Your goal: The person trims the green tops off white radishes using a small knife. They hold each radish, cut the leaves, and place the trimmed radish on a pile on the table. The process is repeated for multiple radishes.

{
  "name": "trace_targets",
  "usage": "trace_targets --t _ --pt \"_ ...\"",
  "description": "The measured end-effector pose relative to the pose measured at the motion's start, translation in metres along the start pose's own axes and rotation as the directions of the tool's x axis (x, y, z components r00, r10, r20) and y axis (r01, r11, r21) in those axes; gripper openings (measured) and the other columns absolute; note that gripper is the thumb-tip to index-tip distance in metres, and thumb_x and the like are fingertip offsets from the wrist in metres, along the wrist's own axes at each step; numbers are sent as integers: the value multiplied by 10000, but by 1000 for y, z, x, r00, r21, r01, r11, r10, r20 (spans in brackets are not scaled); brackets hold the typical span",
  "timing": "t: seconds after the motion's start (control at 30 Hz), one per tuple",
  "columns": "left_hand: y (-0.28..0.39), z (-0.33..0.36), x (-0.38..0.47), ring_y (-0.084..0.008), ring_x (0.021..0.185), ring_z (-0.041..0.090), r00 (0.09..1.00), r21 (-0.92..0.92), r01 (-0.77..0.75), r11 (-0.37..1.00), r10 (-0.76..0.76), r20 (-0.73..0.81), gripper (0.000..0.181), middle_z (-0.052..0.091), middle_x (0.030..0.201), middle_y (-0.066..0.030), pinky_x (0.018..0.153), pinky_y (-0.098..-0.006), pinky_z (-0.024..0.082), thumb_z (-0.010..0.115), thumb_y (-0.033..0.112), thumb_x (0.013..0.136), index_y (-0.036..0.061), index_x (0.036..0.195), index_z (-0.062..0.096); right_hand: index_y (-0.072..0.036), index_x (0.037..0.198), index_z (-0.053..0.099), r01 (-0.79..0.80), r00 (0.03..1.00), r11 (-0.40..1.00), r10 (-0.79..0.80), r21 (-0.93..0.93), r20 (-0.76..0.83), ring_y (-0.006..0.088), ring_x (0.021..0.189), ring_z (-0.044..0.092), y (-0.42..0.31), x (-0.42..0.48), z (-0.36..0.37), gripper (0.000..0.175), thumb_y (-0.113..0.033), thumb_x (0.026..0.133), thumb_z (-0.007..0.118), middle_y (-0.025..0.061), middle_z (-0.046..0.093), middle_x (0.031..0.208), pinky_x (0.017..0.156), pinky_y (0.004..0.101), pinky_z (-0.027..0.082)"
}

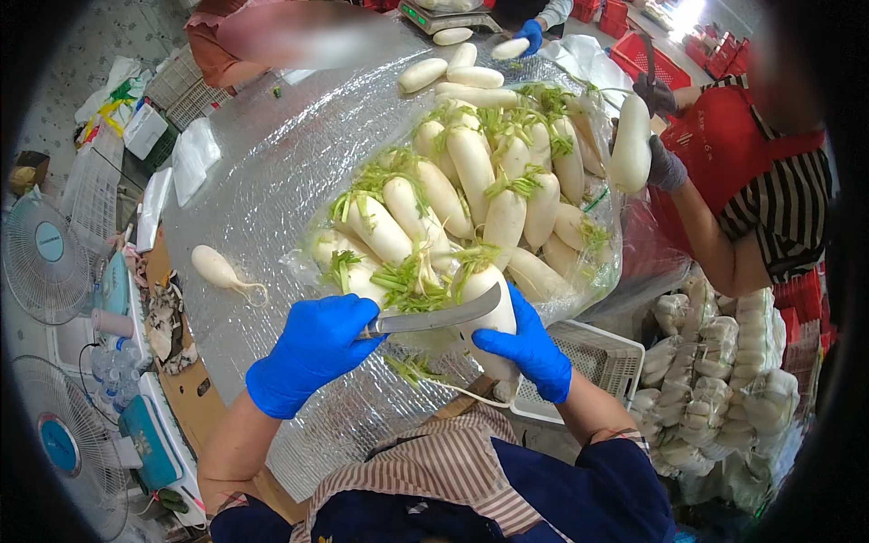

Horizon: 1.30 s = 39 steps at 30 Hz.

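Note:
My left hand point(319, 353), in a blue glove, grips the handle of a knife point(434, 320) with a curved steel blade. The blade reaches right, across the upper part of a white daikon radish point(490, 315). My right hand point(529, 346), also gloved in blue, clasps that radish from the right side, its thumb across the front. Green leaf stubs show at the radish's top end. Just beyond my hands lies a heap of daikon radishes point(468, 170) with trimmed leaves, on a clear plastic bag point(611, 265). Below the blade a cut leafy piece point(414, 370) rests on the silvery table cover.
A silvery foil sheet point(251, 170) covers the table. One small radish point(214, 267) lies at left. Opposite, a gloved hand point(529, 37) holds a radish near a scale point(441, 17). At right, a person in a red apron point(706, 142) holds another. A white crate point(584, 360) stands below right.

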State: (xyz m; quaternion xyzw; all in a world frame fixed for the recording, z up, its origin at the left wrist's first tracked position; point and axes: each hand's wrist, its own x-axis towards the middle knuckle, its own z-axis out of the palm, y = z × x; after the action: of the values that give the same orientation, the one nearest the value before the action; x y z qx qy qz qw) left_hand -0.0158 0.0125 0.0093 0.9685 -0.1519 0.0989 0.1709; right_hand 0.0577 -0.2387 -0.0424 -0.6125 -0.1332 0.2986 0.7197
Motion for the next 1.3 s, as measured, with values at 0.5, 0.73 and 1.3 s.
trace_targets --t 0.5,0.73,1.3 --pt "5 -10 6 -284 551 558 996 -58 50 997 -45 74 223 524 623 -105 482 -340 429 719 202 674 88 738 539 -26 1311 365 26 1000 977 -27 -211 0 199 1087 501 4 -12 -5 822 -256 647 791 119 511 1198 925 333 403" --pt "10 4 9 -303 582 573 993 -44 83 996 -79 93 205 536 643 -121 495 -348 442 692 211 702 84 744 537 -29 1297 385 32 999 978 -32 -206 0 196 1066 516 11 -15 2 811 -258 639 800 118 531 1176 909 331 416" --pt "-6 21 -14 -97 506 520 826 -721 493 487 -523 211 149 584 609 -80 463 -235 419 667 146 782 28 791 576 -54 1307 336 186 981 969 -191 -161 -15 196 1103 485 -4 -17 -1 797 -196 658 776 110 484 1212 896 331 430"
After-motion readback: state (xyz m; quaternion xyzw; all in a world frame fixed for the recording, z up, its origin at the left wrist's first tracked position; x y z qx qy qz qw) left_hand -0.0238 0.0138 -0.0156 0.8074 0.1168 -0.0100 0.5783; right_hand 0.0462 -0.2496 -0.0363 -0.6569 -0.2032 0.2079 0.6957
